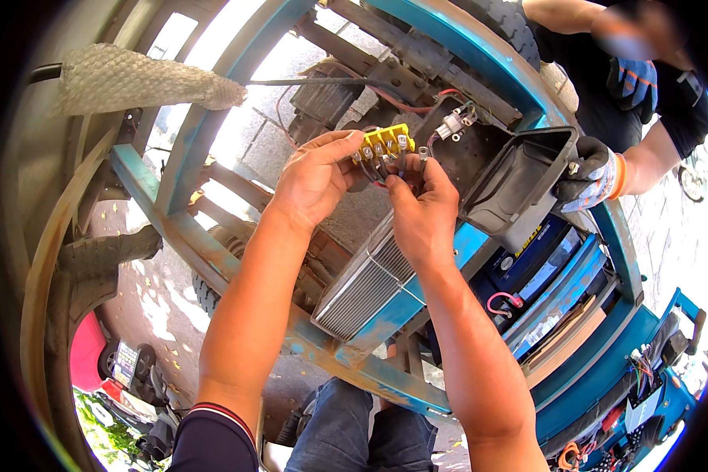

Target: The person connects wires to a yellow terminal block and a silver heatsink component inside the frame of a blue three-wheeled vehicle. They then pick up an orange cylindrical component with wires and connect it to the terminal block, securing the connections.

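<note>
My left hand (319, 175) grips the left end of a yellow terminal block (388, 138), fingers curled round it, with several metal lugs and dark wires on its near side. Just right of and below it, my right hand (422, 203) is closed on the dark wires, its thumb by their bases; a loose ring lug (423, 152) sticks up above the fingers. A white connector (451, 124) with wires lies behind, to the right. A co-worker's gloved hand (586, 177) holds the edge of a black plastic box (513, 189) to the right of my hands.
A rusty teal vehicle frame (182, 169) surrounds the work, with a silver finned unit (362, 283) below my hands and blue batteries (519, 259) at right. A padded bar (141, 79) juts in at upper left. A co-worker's second gloved hand (636, 79) is at top right.
</note>
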A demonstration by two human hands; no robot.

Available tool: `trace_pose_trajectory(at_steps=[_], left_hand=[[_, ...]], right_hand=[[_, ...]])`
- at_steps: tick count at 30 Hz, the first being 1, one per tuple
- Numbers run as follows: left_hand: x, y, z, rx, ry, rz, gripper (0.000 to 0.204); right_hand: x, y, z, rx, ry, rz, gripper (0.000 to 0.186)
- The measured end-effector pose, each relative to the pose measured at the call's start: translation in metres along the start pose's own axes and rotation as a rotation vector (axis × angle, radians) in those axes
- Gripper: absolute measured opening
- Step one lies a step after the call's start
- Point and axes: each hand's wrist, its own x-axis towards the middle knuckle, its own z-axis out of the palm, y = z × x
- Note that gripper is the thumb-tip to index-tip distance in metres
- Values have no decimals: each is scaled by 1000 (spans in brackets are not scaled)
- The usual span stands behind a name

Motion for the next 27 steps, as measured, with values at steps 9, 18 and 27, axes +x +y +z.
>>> trace_pose_trajectory(at_steps=[9,18,27], left_hand=[[-2,-7,9,80,104,91,20],[3,4,4,44,27,-80,21],[9,-13,3,43,184,184,21]], right_hand=[[-1,-5,0,-6,-6,20,12],[-5,-6,-3,-66,-44,9,18],[-6,-2,-2,-143,-27,-71,25]])
